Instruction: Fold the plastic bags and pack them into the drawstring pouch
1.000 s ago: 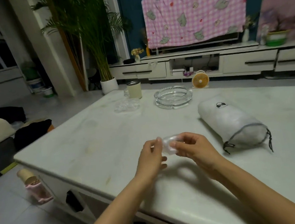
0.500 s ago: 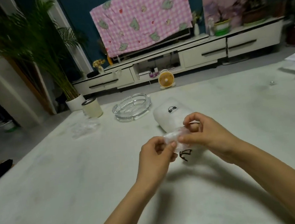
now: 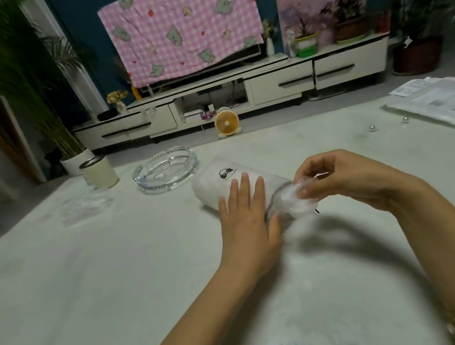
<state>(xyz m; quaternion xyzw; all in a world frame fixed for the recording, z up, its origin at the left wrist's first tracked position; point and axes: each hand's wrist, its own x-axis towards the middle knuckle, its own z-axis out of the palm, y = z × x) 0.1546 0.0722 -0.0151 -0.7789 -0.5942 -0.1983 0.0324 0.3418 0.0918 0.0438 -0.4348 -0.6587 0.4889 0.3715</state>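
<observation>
Your left hand [image 3: 247, 221] has let go of the folded plastic bag [image 3: 298, 191] and now lies flat, fingers straight, on the drawstring pouch [image 3: 221, 181]. The pouch rests on its side, mid-table [image 3: 118, 270]. Your right hand [image 3: 343, 176] pinches the bag at the pouch's mouth end. Just left of the pouch sits a glass ashtray [image 3: 165, 169], then a cup [image 3: 98, 172], with a loose plastic bag [image 3: 85, 207] nearby. Papers [image 3: 445, 102] lie far right.

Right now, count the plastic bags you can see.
2. One folded bag pinched in the right hand at the pouch mouth; one loose bag on the table by the cup. Others may be hidden inside the pouch.
</observation>
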